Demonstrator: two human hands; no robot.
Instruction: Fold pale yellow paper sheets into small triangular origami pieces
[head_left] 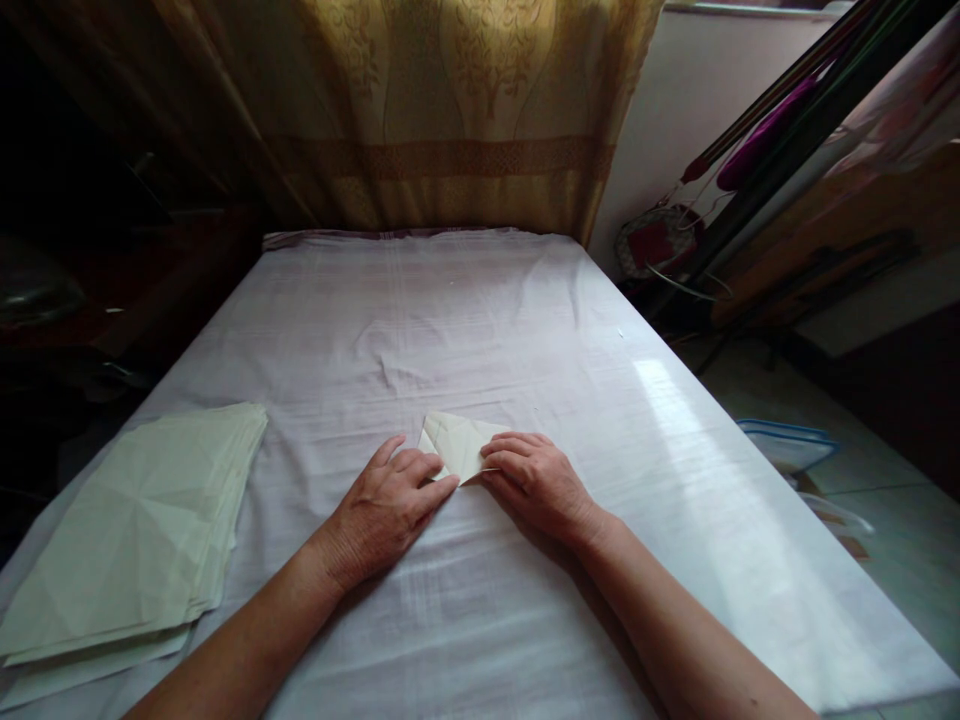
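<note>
A small piece of folded cream paper [459, 440] lies near the middle of the cloth-covered table, with crease lines across its face. At its lower left edge, my left hand [394, 500] holds it between thumb and forefinger, the little finger lifted away. My right hand [536, 480] has its fingers closed over the paper's right corner, with the thumb underneath at the near edge. Part of that corner is hidden beneath the fingers. Well to the left of both hands sits a stack of creased paper sheets [135, 530].
A pale, lightly wrinkled cloth [480, 310] covers the table. Behind it hangs a gold patterned curtain [450, 100]. To the right of the table are a small bag [656, 240] and a blue-rimmed plastic container [787, 445]. Dark furniture [112, 290] stands on the left.
</note>
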